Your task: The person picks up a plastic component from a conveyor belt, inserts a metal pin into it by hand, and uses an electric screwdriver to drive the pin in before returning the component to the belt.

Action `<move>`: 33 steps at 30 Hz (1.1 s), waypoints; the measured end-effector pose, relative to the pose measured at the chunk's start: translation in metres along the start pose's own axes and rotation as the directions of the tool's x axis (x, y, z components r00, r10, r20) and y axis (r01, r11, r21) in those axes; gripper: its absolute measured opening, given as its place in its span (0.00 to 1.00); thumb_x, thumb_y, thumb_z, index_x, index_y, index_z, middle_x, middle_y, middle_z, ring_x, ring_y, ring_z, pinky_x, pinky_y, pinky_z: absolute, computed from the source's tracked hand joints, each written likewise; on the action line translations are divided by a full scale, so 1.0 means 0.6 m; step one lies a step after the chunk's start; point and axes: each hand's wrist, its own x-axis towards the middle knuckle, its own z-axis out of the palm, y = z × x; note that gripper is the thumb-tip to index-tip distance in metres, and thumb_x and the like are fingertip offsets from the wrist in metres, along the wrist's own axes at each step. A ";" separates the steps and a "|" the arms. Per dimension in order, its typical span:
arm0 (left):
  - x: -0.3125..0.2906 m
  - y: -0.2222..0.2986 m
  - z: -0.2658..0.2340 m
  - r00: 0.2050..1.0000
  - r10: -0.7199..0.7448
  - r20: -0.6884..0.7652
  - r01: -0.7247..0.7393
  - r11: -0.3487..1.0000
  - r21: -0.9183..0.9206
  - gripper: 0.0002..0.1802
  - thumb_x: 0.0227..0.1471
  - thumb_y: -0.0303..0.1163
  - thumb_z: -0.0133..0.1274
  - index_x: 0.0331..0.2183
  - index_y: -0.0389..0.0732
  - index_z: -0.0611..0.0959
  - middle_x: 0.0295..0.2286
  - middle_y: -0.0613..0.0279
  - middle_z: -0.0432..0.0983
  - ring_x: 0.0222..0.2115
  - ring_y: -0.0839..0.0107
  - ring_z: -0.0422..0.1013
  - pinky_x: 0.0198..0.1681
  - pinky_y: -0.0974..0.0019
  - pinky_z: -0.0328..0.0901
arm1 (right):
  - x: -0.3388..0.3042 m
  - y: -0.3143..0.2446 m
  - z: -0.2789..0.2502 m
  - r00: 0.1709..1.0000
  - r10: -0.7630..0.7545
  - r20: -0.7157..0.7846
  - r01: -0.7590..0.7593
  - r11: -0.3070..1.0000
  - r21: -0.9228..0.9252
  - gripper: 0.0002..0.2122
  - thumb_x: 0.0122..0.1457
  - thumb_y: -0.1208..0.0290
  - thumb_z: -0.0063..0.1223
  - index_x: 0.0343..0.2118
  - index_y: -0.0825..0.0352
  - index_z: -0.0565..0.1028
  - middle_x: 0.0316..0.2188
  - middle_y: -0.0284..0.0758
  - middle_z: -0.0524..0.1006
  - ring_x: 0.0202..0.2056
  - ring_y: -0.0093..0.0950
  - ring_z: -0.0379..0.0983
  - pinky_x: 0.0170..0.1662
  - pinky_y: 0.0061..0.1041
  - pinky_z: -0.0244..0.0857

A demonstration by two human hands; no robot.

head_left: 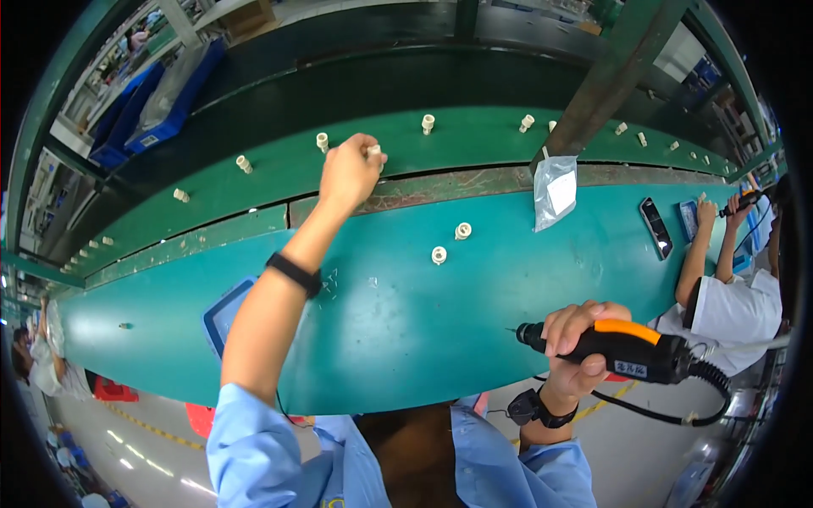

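Left hand [351, 173]: fingers pinched on fitting [374, 151] at belt [474, 146]. Right hand [577, 343]: fingers wrapped round driver [635, 349], bit [511, 329] pointing left.

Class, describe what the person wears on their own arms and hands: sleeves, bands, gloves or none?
Both the left hand and right hand are gloveless. The left sleeve and right sleeve are light blue and stop short of the wrists. A plain black band circles the left forearm; a black strap with a rounded dark piece is on the right wrist.
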 end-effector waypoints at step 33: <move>-0.155 0.124 -0.123 0.972 0.207 0.107 -0.190 0.970 -0.154 0.12 0.43 0.23 0.57 0.35 0.35 0.81 0.25 0.56 0.78 0.25 0.69 0.74 0.30 0.69 0.68 | -0.033 -0.004 0.028 0.997 0.058 -0.048 -0.058 0.998 -0.016 0.27 0.54 0.46 0.53 0.45 0.65 0.62 0.20 0.30 0.65 0.18 0.22 0.62 0.24 0.23 0.59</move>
